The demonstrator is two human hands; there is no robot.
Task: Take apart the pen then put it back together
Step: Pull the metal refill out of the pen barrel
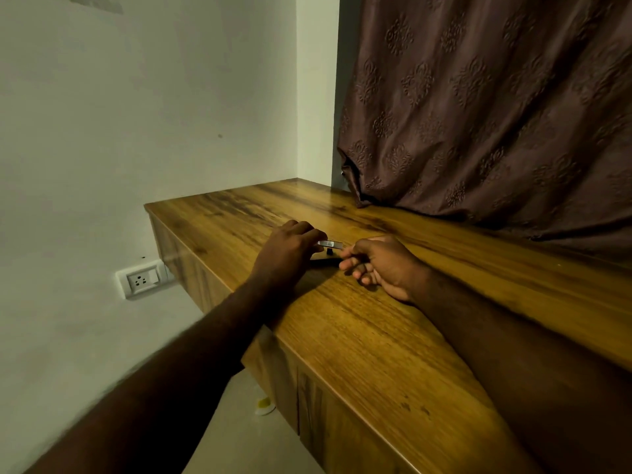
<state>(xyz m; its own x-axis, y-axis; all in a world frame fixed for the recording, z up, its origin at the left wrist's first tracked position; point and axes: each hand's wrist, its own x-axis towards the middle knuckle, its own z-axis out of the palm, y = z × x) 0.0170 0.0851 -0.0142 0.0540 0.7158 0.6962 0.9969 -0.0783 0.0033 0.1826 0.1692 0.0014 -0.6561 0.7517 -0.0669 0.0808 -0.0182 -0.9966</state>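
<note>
The left hand (290,249) hangs just over the wooden counter (359,323) with its fingers curled down, pinching the near end of a short silvery pen piece (330,244) that juts out toward the other hand. The right hand (379,265) sits close beside it, half closed, thumb and forefinger pressed together at the tip nearest that piece; whether they hold a small part of their own is too small and dim to tell. Between and just below the two hands a dark, slim pen part (325,263) lies on the counter, and a tiny dark bit (329,251) shows right under the silvery piece. With parts lying separate, the pen looks to be in pieces, so the work is likely at the end of the taking-apart or the start of the rejoining; which one cannot be settled from here. The next move probably calls for a fine two-handed alignment, end to end, in poor light. Behind the counter hangs a brown patterned curtain (496,107), and a wall socket (142,278) sits to the left.
</note>
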